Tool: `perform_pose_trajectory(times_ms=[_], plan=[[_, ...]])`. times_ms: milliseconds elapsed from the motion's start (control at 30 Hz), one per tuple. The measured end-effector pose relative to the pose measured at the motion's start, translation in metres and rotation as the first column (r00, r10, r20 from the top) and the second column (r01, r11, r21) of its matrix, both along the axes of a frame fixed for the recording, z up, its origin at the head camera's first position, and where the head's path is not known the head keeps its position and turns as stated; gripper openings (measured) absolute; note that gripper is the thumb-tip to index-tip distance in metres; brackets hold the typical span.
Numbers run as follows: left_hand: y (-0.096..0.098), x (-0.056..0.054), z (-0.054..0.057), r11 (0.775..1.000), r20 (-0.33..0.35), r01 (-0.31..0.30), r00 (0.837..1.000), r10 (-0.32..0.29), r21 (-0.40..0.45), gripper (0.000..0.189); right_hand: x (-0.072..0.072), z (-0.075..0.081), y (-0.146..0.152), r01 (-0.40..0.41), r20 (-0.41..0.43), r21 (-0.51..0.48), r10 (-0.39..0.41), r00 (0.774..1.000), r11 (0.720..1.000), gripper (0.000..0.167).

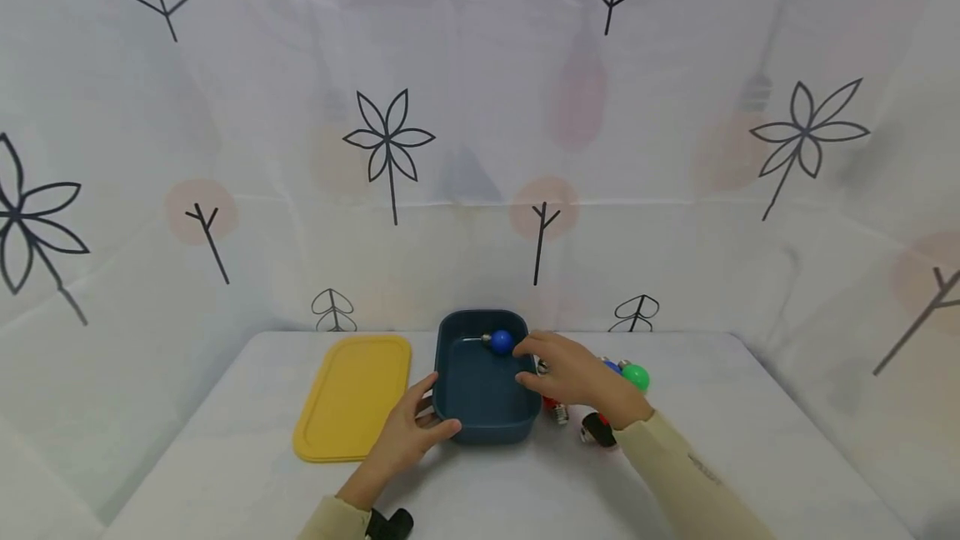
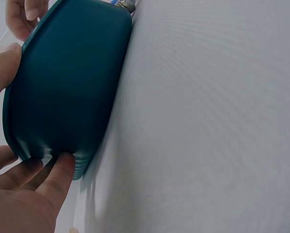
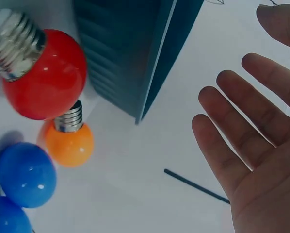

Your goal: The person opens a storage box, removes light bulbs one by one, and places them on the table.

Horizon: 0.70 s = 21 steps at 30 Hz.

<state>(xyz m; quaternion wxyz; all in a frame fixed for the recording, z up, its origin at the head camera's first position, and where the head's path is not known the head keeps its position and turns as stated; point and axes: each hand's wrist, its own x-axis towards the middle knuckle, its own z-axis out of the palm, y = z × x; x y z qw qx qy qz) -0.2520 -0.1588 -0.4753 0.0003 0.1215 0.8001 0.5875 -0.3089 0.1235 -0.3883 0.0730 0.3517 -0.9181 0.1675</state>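
A dark blue-green bin (image 1: pixel 491 435) stands on the table, a blue light bulb (image 1: pixel 502 342) lying inside near its far right corner. My left hand (image 1: pixel 411 432) holds the bin's near left corner, thumb on one side and fingers against the adjoining wall, as the left wrist view also shows. Over the right rim is my right hand (image 1: pixel 564 369), close to the blue bulb; its fingers (image 3: pixel 232 119) are spread and hold nothing. Beside the bin's right wall lie a red bulb (image 3: pixel 53 73), an orange bulb (image 3: pixel 70 145) and blue bulbs (image 3: pixel 27 174), partly hidden by the right arm in the head view.
A yellow lid or tray (image 1: pixel 356 398) lies flat left of the bin. Farther right is a green bulb (image 1: pixel 636 377). Behind the white table (image 1: pixel 517 507) hangs a printed cloth (image 1: pixel 465 173). A black wrist device (image 1: pixel 390 525) shows at the left sleeve.
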Motion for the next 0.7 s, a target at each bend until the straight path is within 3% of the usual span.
perform_pose_trajectory(times_ms=[300,700], plan=[[-0.002,-0.003,-0.004,1.000,-0.010,-0.006,1.000,0.006,0.004,0.085,-0.024,0.004,-0.021,0.013,0.069,0.019,-0.014,0.998,1.000,0.044],[-0.001,-0.004,-0.004,1.000,0.009,-0.004,1.000,0.004,0.006,0.087,-0.049,0.000,-0.034,-0.017,0.127,0.005,0.016,0.992,1.000,0.046]])
